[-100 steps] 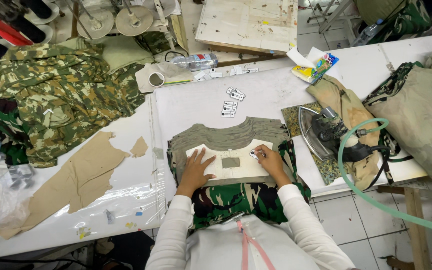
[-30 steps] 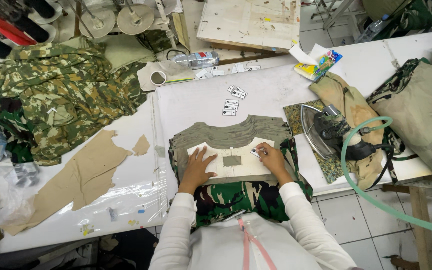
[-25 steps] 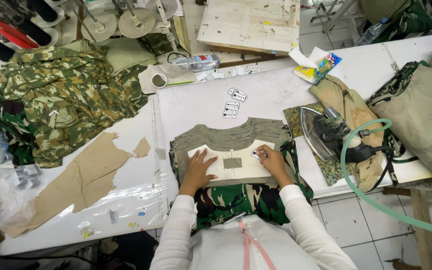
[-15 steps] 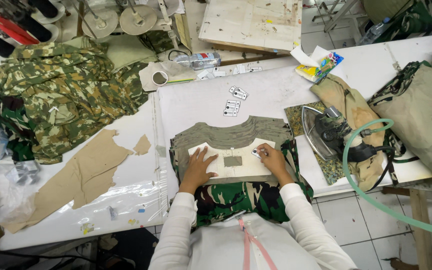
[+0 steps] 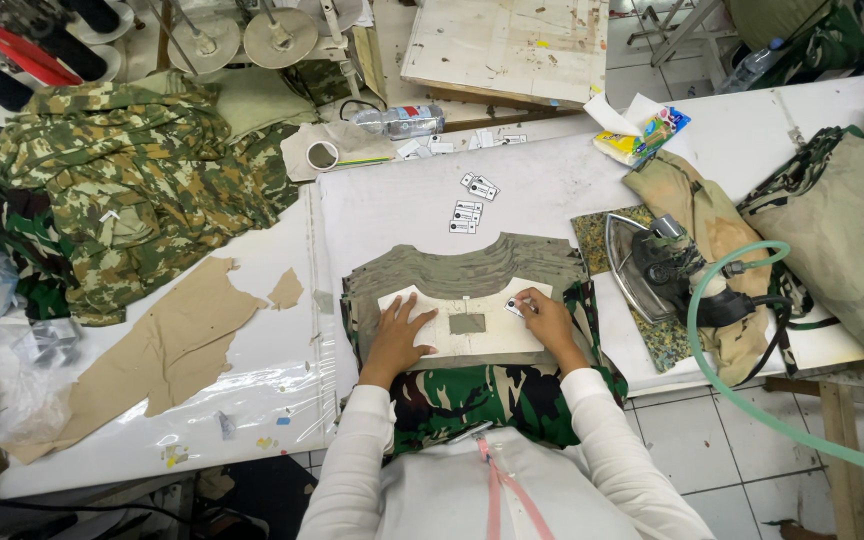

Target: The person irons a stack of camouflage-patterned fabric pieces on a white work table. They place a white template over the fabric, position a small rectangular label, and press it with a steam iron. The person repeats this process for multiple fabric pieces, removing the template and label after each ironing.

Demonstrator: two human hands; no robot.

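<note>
Left hand (image 5: 397, 335) remains flat, fingers spread, on the cream panel (image 5: 472, 322) at the tabletop's near edge; right hand (image 5: 542, 315) has shifted slightly, fingers pinching a small label (image 5: 514, 307): placement continuing.

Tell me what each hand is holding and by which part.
The right hand pinches a small label by its edge. The left hand holds nothing; it lies flat on the pale template.
</note>
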